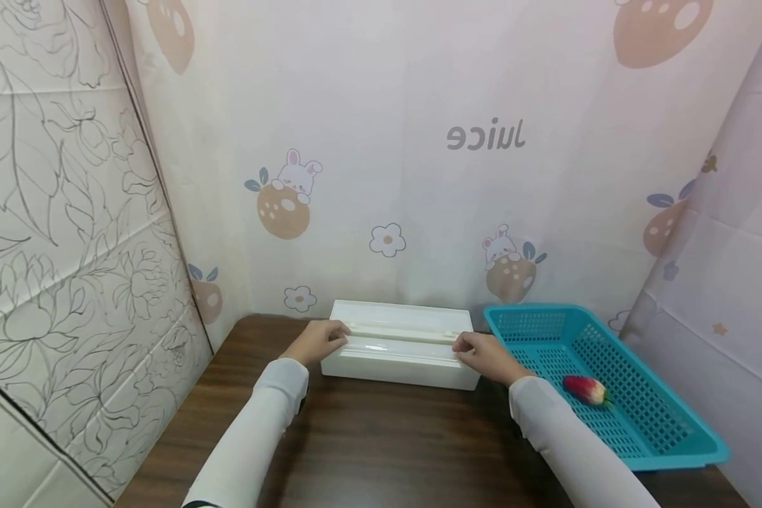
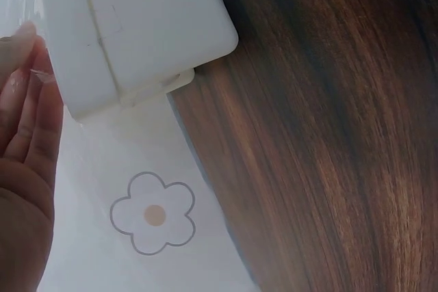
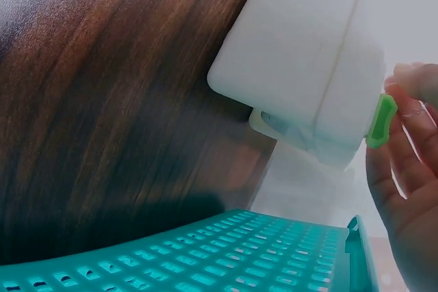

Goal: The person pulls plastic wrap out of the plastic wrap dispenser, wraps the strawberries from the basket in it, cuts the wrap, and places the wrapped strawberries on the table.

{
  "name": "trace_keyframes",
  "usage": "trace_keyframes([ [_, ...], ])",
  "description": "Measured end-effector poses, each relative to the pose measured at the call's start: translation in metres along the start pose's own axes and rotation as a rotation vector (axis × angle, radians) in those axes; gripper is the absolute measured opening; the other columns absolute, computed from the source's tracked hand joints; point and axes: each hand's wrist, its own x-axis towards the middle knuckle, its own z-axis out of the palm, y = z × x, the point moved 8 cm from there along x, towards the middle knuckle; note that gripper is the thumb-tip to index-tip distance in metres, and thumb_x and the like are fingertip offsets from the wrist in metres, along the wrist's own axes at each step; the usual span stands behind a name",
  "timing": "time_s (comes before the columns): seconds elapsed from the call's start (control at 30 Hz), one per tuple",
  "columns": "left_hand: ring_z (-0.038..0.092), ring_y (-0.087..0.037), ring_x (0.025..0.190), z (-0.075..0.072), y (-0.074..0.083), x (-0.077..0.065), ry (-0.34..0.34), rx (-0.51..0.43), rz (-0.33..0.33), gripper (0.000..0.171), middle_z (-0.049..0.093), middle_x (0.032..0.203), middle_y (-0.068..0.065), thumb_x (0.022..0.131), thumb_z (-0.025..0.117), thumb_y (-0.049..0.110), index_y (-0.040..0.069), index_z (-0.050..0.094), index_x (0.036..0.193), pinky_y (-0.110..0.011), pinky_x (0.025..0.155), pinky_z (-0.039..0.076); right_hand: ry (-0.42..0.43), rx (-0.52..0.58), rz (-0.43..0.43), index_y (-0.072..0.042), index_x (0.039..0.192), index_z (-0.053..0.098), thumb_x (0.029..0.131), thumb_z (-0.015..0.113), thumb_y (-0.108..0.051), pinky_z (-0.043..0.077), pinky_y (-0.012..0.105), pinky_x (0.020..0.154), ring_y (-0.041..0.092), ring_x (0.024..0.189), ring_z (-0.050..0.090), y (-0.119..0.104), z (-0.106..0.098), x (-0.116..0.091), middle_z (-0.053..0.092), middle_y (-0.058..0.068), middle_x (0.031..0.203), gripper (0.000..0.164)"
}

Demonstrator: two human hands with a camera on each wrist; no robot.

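Observation:
A long white cling film dispenser stands at the back of the table against the wall cloth. At its left end my left hand pinches a corner of clear cling film between thumb and fingertips; the wrinkled film shows beside the casing in the left wrist view. Over the right end, my right hand pinches the film's other side. Beside those fingers a green slider sticks out from the dispenser's edge in the right wrist view. The film looks glossy and lies stretched between both hands.
To the right stands a teal perforated basket, close beside the dispenser and right forearm. One red and pale strawberry-like thing lies in it. Dark wood-grain table reaches toward me; printed cloth hangs behind and at both sides.

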Motion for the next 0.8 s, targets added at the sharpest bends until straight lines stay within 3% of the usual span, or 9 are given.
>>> trace_keyframes([
  [0.27, 0.07, -0.012, 0.093, -0.006, -0.004, -0.002, 0.052, -0.018, 0.034, 0.009, 0.075, 0.098, 0.004, 0.092, 0.074, 0.016, 0.014, 0.078, 0.101, -0.031, 0.083, 0.057, 0.068, 0.001, -0.039, -0.01, 0.099, 0.072, 0.094, 0.068, -0.007, 0.056, 0.041, 0.078, 0.018, 0.086, 0.064, 0.001, -0.007, -0.004, 0.071, 0.003, 0.097, 0.007],
  [0.8, 0.068, -0.013, 0.094, -0.013, -0.007, -0.006, 0.093, -0.08, -0.042, 0.005, 0.073, 0.095, 0.009, 0.093, 0.074, 0.019, 0.02, 0.078, 0.095, -0.037, 0.086, 0.056, 0.078, 0.119, 0.042, -0.008, 0.104, 0.073, 0.098, 0.066, -0.016, 0.052, 0.034, 0.07, 0.016, 0.078, 0.059, 0.004, -0.015, -0.008, 0.069, 0.0, 0.09, 0.012],
])
